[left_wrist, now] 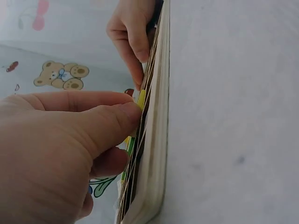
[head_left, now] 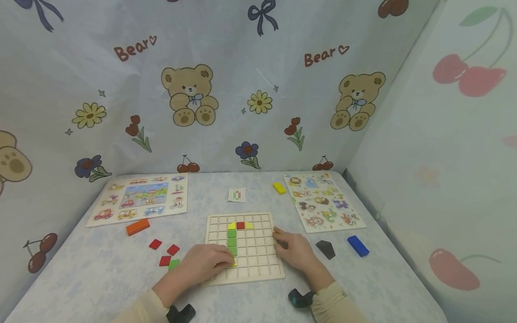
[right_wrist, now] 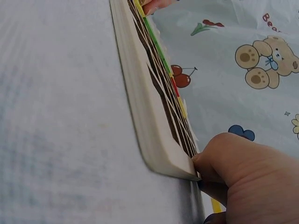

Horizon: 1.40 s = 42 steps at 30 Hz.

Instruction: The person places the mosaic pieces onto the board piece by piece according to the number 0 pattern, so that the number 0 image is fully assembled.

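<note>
A wooden grid board [head_left: 258, 262] lies in the middle of the table. On it a yellow corner piece [head_left: 232, 226], a red tile [head_left: 240, 225] and a yellow piece [head_left: 249, 225] form a row, with green tiles [head_left: 232, 242] running down from the left end. My left hand [head_left: 203, 264] pinches a yellow tile [left_wrist: 141, 99] between thumb and finger, at the lower end of the green column. Whether that tile lies fully in its cell cannot be told. At the board's right edge, my right hand [head_left: 296, 252] grips the rim, thumb against the side [right_wrist: 194, 170].
Loose red tiles [head_left: 155, 244] and a green tile [head_left: 174, 264] lie left of the board. Around are an orange block [head_left: 138, 227], yellow block [head_left: 279, 188], blue block [head_left: 358, 246], dark pentagon [head_left: 325, 249], pattern card [head_left: 236, 195] and two picture boards [head_left: 98, 208] [head_left: 299, 211].
</note>
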Motion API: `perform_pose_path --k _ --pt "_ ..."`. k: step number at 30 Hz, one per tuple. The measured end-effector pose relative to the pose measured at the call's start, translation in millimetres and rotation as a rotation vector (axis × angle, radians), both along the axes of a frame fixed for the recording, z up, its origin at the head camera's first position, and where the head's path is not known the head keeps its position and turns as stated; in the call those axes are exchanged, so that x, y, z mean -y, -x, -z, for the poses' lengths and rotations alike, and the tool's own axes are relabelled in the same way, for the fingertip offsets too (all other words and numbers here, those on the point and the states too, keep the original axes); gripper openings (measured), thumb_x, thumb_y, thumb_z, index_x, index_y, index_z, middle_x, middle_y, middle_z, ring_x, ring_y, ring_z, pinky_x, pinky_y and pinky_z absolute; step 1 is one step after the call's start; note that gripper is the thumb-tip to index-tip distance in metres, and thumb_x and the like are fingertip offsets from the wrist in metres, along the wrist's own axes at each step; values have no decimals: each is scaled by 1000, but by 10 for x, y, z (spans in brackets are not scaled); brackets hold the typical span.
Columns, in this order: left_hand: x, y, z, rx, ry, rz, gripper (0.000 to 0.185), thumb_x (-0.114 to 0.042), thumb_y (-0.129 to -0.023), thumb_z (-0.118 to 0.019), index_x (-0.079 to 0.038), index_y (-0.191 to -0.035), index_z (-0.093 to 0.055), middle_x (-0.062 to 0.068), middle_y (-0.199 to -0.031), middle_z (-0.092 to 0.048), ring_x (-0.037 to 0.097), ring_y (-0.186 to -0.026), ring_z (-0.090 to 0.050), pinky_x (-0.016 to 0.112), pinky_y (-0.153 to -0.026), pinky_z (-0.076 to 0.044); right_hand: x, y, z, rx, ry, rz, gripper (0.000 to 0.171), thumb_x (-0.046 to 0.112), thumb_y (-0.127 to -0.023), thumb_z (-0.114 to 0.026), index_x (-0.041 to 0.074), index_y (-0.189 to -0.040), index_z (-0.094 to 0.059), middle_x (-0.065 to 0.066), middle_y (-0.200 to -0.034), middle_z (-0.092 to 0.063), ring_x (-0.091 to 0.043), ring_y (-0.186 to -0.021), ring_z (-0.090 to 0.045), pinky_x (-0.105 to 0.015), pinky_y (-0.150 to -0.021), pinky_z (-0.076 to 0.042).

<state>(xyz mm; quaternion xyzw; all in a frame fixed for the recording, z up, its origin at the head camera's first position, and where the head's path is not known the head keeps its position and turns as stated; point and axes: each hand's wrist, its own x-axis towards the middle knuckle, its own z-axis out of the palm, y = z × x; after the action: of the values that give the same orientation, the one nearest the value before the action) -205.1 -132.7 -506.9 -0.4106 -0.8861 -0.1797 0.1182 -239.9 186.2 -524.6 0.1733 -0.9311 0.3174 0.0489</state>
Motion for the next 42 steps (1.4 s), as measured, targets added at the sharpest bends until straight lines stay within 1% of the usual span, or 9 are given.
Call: perform_pose_path --k 5,10,17,21,24,27,33,37,42 --pt "3 -9 3 -6 -31 -23 11 -27 -89 -81 -32 -98 -82 -20 -98 -70 -3 -85 -66 19 -70 -53 15 -1 -11 6 -3 -7 39 21 -94 -69 10 -131 -71 0 -146 -61 -30 -136 -57 -48 -111 -45" --pt "7 -11 7 -5 -25 -36 10 -28 -91 -79 -32 -99 -81 -20 -100 -74 0 -91 -69 24 -77 -57 16 5 -18 5 -10 -10 39 22 -94 -69 10 -131 -70 1 -146 -60 -29 -136 -57 -47 -111 -45" --pt "-17 -5 26 -2 -41 -78 10 -27 -90 -81 -33 -98 -81 -20 -100 -68 -4 -83 -65 18 -67 -52 -5 5 -9 -3 -8 4 39 20 -93 -69 10 -131 -71 1 -145 -61 -29 -135 -57 -47 -111 -45" --pt "94 -67 -99 145 -33 -267 17 -31 -91 -79 -35 -108 -80 -24 -102 -67 -4 -80 -61 19 -65 -48 -6 -5 -5 4 2 2 39 20 -94 -69 9 -131 -71 0 -145 -61 -29 -135 -57 -47 -111 -45" --pt "307 -111 -264 283 -57 -465 23 -31 -91 -79 -35 -114 -78 -23 -104 -68 1 -74 -55 23 -61 -44 -6 -5 -9 8 5 -4 39 21 -94 -68 9 -131 -70 0 -145 -61 -29 -136 -57 -47 -111 -45" --pt "568 -124 -379 373 -81 -587 25 -27 -90 -80 -31 -115 -78 -18 -103 -71 7 -74 -54 28 -63 -45 -10 0 -22 9 -4 2 39 21 -94 -69 10 -131 -70 1 -146 -60 -29 -136 -57 -47 -111 -45" --pt "905 -143 -373 536 -11 -654 23 -26 -88 -82 -26 -109 -76 -12 -94 -70 10 -84 -60 39 -76 -53 -13 -3 -39 15 3 9 39 21 -94 -69 10 -131 -71 0 -145 -61 -30 -136 -57 -48 -111 -45" --pt "979 -161 -329 604 17 -685 32 -24 -81 -88 -24 -110 -74 -10 -92 -69 12 -85 -61 44 -82 -55 -5 -10 -22 18 12 2 39 21 -94 -69 10 -131 -70 0 -145 -61 -30 -136 -56 -47 -112 -44" --pt "1027 -166 -297 680 -19 -691 43 -20 -77 -90 -21 -116 -73 -6 -100 -70 14 -88 -60 44 -84 -56 -5 -5 7 6 16 7 39 20 -93 -69 10 -131 -71 1 -145 -61 -29 -135 -57 -47 -111 -45"
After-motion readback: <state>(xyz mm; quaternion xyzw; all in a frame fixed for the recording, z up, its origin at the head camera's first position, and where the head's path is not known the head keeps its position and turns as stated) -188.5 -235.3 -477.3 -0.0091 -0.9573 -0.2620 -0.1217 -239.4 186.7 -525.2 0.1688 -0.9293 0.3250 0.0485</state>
